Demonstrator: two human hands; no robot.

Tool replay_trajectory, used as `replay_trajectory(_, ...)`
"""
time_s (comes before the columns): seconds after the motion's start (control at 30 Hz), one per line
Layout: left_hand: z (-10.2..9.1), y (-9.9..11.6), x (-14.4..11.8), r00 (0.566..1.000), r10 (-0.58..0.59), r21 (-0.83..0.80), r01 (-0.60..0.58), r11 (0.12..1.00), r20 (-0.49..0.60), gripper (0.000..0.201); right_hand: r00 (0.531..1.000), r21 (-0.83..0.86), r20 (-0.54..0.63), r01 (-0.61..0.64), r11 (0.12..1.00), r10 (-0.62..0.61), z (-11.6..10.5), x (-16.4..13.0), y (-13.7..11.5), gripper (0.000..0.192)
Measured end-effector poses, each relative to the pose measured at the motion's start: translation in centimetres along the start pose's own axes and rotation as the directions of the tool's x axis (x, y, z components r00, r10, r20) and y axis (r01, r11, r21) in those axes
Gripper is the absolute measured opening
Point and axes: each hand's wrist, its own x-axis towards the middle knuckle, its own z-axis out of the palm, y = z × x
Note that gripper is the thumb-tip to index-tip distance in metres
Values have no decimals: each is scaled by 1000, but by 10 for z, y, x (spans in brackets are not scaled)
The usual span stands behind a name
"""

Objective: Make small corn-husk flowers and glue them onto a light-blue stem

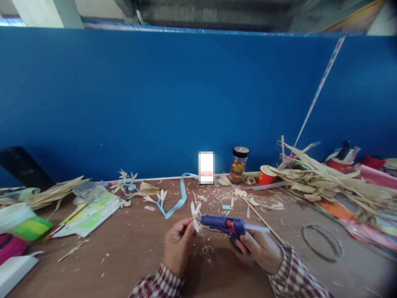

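Between its thumb and fingers, my left hand (180, 244) pinches a small pale flower (195, 211) of petal-like husk pieces. My right hand (262, 248) is wrapped round the handle of a blue glue gun (220, 222). Its nozzle points left, close beside the flower; whether they touch I cannot tell. A translucent glue stick (257, 228) juts from the gun's back end, and a small red light glows on its body. Behind the hands lies a light-blue ribbon (182, 192), near finished-looking white blossoms on blue stems (160, 199).
Dried husks (310, 174) are heaped at the right, beside a red paper cup (266, 175) and a jar with a black lid (239, 164). A wire coil (322, 243) lies at right. Painted paper (89, 215) is on the left. Scraps litter the brown table (124, 256) before a blue partition (155, 95).
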Motion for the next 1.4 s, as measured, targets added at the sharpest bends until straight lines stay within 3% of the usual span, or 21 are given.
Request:
replay_trajectory(0.4,3,6,-3,999,-31,33,31,999,-13,27,1000,-48,6,16,999,-15,2,-3,17,38)
replay_trajectory(0.93,5,3,-3,1000,-17,-9,16,1000,-16,27,1000,-56,-5,-11,998,11,0,-2,6,51)
replay_trajectory(1.4,4,6,-4,1000,1,59,0,998,-17,25,1000,-44,22,-12,999,13,-4,1,-7,41)
